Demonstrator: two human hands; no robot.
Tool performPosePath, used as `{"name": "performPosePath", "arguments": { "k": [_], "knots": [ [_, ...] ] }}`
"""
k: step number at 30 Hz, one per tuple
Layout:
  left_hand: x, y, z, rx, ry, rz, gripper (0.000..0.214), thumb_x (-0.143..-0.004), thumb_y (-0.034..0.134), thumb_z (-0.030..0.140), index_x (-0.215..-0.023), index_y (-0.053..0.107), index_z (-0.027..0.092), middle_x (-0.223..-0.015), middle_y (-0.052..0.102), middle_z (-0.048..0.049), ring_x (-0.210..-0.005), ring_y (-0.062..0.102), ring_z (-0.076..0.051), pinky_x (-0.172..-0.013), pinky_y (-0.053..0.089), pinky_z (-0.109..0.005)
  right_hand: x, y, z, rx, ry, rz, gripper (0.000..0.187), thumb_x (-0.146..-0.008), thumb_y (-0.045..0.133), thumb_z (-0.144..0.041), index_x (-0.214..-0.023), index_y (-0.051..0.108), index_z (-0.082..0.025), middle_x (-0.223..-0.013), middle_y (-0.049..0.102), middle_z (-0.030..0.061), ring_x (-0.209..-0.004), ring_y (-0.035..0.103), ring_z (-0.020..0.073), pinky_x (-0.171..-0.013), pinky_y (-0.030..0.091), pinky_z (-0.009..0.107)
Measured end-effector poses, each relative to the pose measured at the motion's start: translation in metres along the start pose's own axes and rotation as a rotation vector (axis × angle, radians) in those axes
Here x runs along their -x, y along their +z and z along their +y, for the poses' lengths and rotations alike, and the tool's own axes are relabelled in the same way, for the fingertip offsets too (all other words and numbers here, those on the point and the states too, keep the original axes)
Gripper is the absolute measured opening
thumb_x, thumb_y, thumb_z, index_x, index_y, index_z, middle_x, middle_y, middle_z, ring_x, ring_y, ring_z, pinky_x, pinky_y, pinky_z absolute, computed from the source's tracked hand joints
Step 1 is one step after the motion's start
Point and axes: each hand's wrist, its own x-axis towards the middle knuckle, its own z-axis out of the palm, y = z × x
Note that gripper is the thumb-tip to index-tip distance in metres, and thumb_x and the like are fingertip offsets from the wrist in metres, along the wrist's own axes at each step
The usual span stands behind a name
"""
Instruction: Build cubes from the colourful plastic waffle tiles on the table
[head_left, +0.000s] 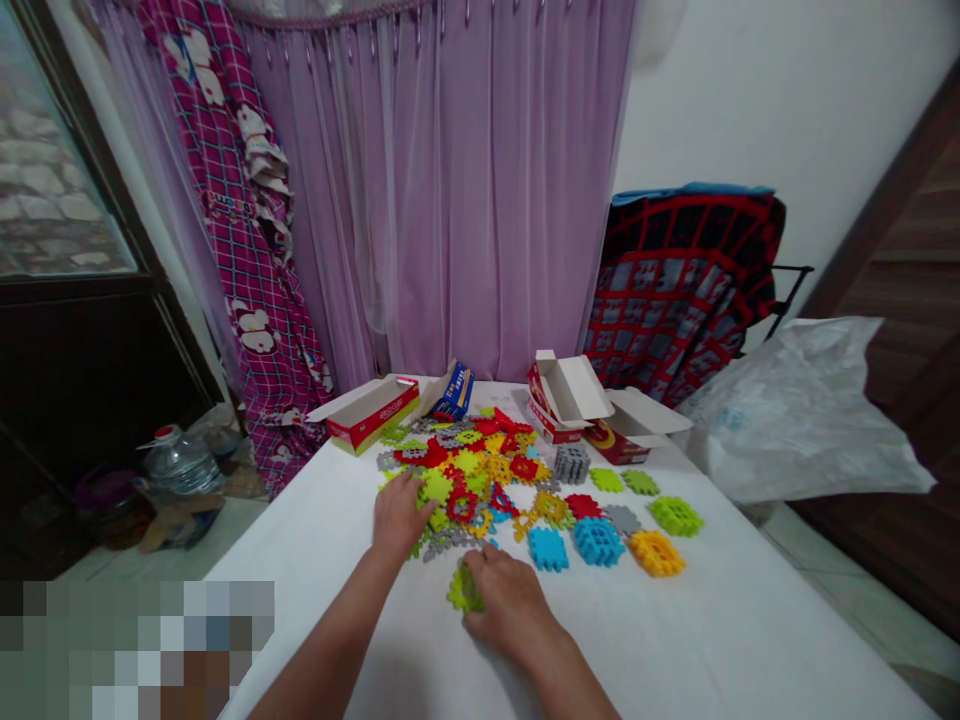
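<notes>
My right hand (pixel 510 603) pinches a yellow-green notched building piece (pixel 459 590) at the table's near side, with the thumb below and fingers over its edge. My left hand (pixel 397 513) reaches to the left edge of a pile of interlocking plastic pieces (pixel 469 462). Its thumb stands apart from its fingers, which rest on or just over the pieces; the fingertips are partly hidden. Gear-edged shapes in red, yellow, grey, green and blue make up the pile. To its right lie a flat blue square (pixel 548 549), a built-up blue block (pixel 598 541) and a yellow block (pixel 657 553).
A grey cube (pixel 571 464) and a green block (pixel 676 516) stand right of the pile. Behind are open cardboard boxes: a red-green one (pixel 379 415), a blue one (pixel 454 390) and red ones (pixel 555 400). A plastic bag (pixel 802 420) bulges beside the white table (pixel 720 640).
</notes>
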Motion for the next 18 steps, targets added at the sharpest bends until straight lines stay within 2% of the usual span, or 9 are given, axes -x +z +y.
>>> {"name": "performPosePath", "arguments": {
  "k": [2,4,6,8,10,12,14,16,18],
  "knots": [
    [0.002,-0.002,0.003,0.075,-0.004,0.016,0.014,-0.073,0.067,0.023,-0.086,0.067,0.02,-0.128,0.062,-0.0119,-0.122,0.052,-0.029,-0.106,0.035,-0.044,0.0,0.0,0.001,0.001,0.01,-0.001,0.049,-0.062,0.067,-0.024,-0.111,0.064,-0.02,-0.111,0.065,0.012,-0.098,0.064,0.0264,-0.08,0.046,0.031],
    [0.007,-0.004,0.004,0.17,-0.023,0.026,0.009,-0.076,0.063,0.025,-0.084,0.065,0.022,-0.118,0.067,-0.0081,-0.116,0.056,-0.026,-0.102,0.038,-0.041,-0.001,-0.003,0.004,-0.001,-0.003,-0.013,0.037,-0.067,0.063,-0.025,-0.103,0.067,-0.019,-0.106,0.068,0.0127,-0.094,0.065,0.0261,-0.078,0.045,0.031],
    [0.016,-0.003,0.005,0.28,-0.069,0.017,0.012,-0.08,0.058,0.032,-0.085,0.064,0.023,-0.098,0.071,-0.0048,-0.099,0.063,-0.022,-0.09,0.046,-0.036,-0.006,-0.007,0.009,-0.048,-0.013,0.009,0.024,-0.075,0.056,-0.022,-0.093,0.07,-0.019,-0.096,0.071,0.0118,-0.09,0.066,0.0246,-0.077,0.045,0.029],
    [0.028,-0.002,0.005,0.399,-0.14,-0.006,0.022,-0.081,0.054,0.042,-0.084,0.062,0.022,-0.077,0.069,-0.0014,-0.075,0.066,-0.019,-0.07,0.05,-0.03,-0.014,-0.009,0.018,-0.194,0.016,0.118,0.026,-0.08,0.05,-0.02,-0.095,0.07,-0.02,-0.091,0.072,0.0095,-0.086,0.066,0.0217,-0.075,0.045,0.028],
    [0.04,-0.001,0.006,0.502,-0.205,-0.035,0.035,-0.081,0.048,0.053,-0.084,0.06,0.021,-0.063,0.064,0.0011,-0.057,0.062,-0.016,-0.053,0.047,-0.026,-0.023,-0.007,0.03,-0.385,0.094,0.317,0.034,-0.08,0.05,-0.022,-0.11,0.066,-0.02,-0.101,0.071,0.0096,-0.082,0.066,0.0198,-0.075,0.046,0.028],
    [0.052,-0.001,0.009,0.617,-0.27,-0.068,0.043,-0.08,0.046,0.06,-0.086,0.059,0.019,-0.056,0.061,0.0024,-0.047,0.057,-0.014,-0.044,0.041,-0.024,-0.029,-0.002,0.043,-0.511,0.176,0.54,0.045,-0.08,0.048,-0.026,-0.124,0.058,-0.018,-0.115,0.066,0.0129,-0.08,0.065,0.0195,-0.077,0.048,0.032],
    [0.062,-0.003,0.014,0.785,-0.349,-0.107,0.046,-0.075,0.052,0.062,-0.087,0.058,0.018,-0.054,0.06,0.0031,-0.044,0.055,-0.013,-0.041,0.038,-0.022,-0.029,0.002,0.054,-0.55,0.19,0.702,0.048,-0.081,0.046,-0.03,-0.126,0.057,-0.016,-0.12,0.063,0.0153,-0.079,0.064,0.0193,-0.079,0.05,0.035],
    [0.069,-0.003,0.021,0.964,-0.429,-0.135,0.047,-0.067,0.062,0.061,-0.088,0.057,0.019,-0.054,0.06,0.0042,-0.045,0.055,-0.011,-0.041,0.036,-0.019,-0.022,0.003,0.059,-0.572,0.139,0.74,0.042,-0.083,0.043,-0.031,-0.117,0.062,-0.016,-0.112,0.066,0.0135,-0.074,0.063,0.0181,-0.077,0.05,0.035],
    [0.074,-0.002,0.028,1.065,-0.473,-0.165,0.051,-0.062,0.067,0.06,-0.09,0.054,0.02,-0.053,0.059,0.0057,-0.043,0.054,-0.01,-0.04,0.034,-0.018,-0.014,0.0,0.056,-0.603,0.069,0.698,0.036,-0.084,0.044,-0.032,-0.107,0.066,-0.017,-0.104,0.068,0.0103,-0.071,0.063,0.0165,-0.076,0.051,0.032]
  ]
}}
